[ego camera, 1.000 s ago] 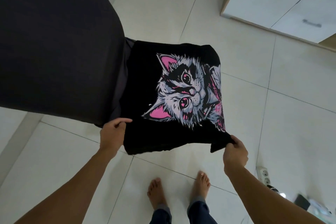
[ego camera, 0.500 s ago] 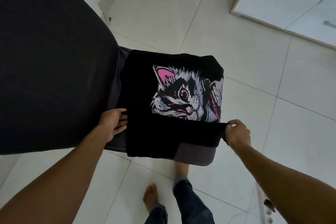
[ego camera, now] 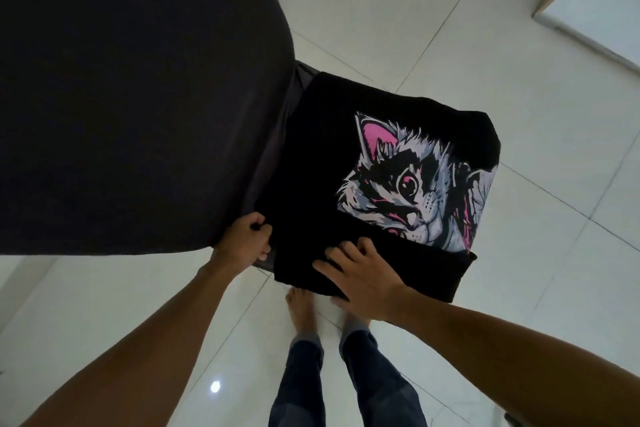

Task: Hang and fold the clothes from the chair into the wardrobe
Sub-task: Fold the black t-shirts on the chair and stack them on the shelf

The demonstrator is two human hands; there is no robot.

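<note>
- Cat-print T-shirt: black, with a grey, white and pink cat face; it lies on the chair seat just beside the chair back, its near hem turned up over the lower edge of the print. Judged step: pressing this fold flat before the next fold.
- Chair back: dark fabric, filling the left of the view. A strip of grey seat cover shows between it and the shirt.
- Left hand: fingers curled tight at the shirt's left edge, apparently pinching the cloth there; whether it also catches the seat cover beneath cannot be told.
- Right hand: fingers spread and slightly bent, palm down on the folded band, pressing rather than gripping; the thumb points left.
- Handling note, for a clean fold: keep the left edge anchored while the flat palm sweeps rightward along the band, so the crease runs straight and the right corner, which overhangs the seat, is squared with the rest.
- Risk, as judged: thin jersey slides on a smooth seat cover; pressing too far forward could tip the folded edge off the front of the seat.
- Floor: pale glossy tiles; the person's bare feet stand below the seat edge.
- White cabinet: top right corner, well apart from the chair.
</note>
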